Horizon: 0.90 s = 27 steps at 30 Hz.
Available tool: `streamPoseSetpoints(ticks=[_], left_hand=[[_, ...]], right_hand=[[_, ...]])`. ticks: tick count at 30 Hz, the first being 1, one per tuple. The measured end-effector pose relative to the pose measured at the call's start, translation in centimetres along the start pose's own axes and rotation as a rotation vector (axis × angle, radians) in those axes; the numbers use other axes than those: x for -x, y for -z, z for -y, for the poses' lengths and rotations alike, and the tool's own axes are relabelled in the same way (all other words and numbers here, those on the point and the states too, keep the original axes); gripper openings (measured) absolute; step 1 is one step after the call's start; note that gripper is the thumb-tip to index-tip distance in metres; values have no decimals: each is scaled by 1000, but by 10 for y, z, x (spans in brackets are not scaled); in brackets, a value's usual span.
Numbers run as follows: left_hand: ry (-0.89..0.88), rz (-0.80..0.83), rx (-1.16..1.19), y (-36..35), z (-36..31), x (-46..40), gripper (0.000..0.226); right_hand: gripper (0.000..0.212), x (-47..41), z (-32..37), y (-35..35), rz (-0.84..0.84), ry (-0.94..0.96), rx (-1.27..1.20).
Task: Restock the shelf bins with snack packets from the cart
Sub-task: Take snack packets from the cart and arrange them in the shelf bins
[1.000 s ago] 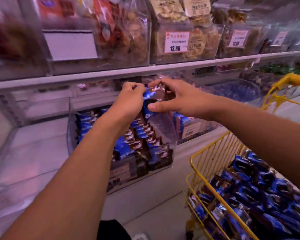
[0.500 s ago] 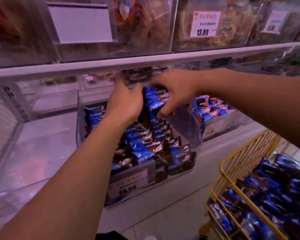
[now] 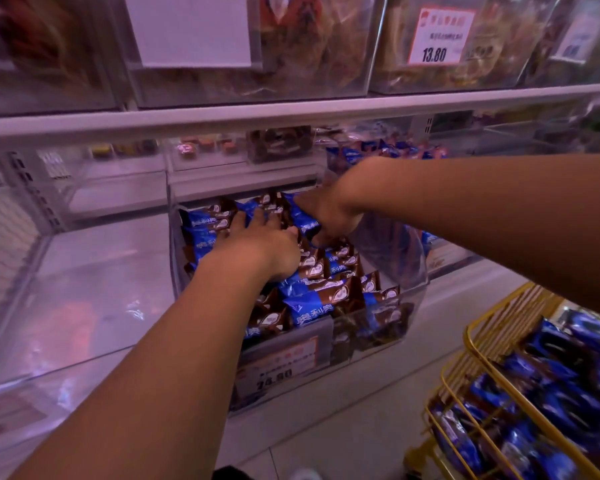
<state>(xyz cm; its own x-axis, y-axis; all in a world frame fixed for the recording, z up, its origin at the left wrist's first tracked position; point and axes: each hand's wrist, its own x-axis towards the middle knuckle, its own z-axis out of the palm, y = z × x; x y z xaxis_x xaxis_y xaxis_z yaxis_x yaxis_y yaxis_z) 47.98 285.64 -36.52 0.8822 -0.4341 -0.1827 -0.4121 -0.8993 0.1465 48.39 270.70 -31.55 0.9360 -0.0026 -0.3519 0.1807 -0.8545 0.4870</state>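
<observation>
A clear plastic shelf bin [image 3: 409, 292] on the lower shelf holds many blue-and-brown snack packets [image 3: 312, 299]. Both my hands are inside it, near the back. My left hand [image 3: 260, 247] lies flat on the pile with fingers spread forward, pressing on packets. My right hand [image 3: 323, 216] reaches in from the right and grips a blue snack packet [image 3: 303, 220] at the top of the pile, its fingers curled round it. The yellow wire cart [image 3: 482, 362] at the lower right carries many more of the same packets [image 3: 551, 386].
An empty clear bin [image 3: 84, 278] stands left of the filled one. Another bin of blue packets [image 3: 378, 148] sits behind and to the right. The upper shelf [image 3: 291, 116] carries bins of other snacks with price tags. A price label [image 3: 278, 362] fronts the filled bin.
Both hands have moved down and deeper into the bin, from holding packets above it to resting on the pile at the back. The view has swung closer to the bin.
</observation>
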Motion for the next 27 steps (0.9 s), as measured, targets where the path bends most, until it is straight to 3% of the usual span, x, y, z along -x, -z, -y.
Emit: streamPoseSetpoints(ticks=[6,8,10,12,14,16,17,20,21,23,27], left_hand=[[8,-17,9,10,-6,15,63],[45,-196,69,22,-11,34,56],[-23,-520,144,37,-24,53,45],[-199,-775,254,48,-53,73,37],[-422,-841,359,48,-94,92,35],[-679,-737,350,36,-138,106,32],[-806,-638,290,28,-159,111,30],[-1052,-266,38,0,-215,120,22],[-1066,-143,-56,-11,-232,121,22],[-1011,90,-256,-34,-263,120,36],[-789,510,-544,-81,-309,118,69]], right_hand=[[99,18,-2,1,-13,26,127],[102,43,-11,8,-114,37,54],[93,85,-27,10,-319,47,1],[66,141,-50,-7,-549,51,-49],[47,203,-67,-46,-655,-10,-180],[43,251,-76,-92,-615,-154,-338],[41,266,-82,-115,-504,-226,-383],[34,286,-86,-181,195,-333,-479],[41,288,-83,-203,403,-339,-517],[55,293,-77,-238,635,-327,-584],[84,302,-68,-253,767,-335,-726]])
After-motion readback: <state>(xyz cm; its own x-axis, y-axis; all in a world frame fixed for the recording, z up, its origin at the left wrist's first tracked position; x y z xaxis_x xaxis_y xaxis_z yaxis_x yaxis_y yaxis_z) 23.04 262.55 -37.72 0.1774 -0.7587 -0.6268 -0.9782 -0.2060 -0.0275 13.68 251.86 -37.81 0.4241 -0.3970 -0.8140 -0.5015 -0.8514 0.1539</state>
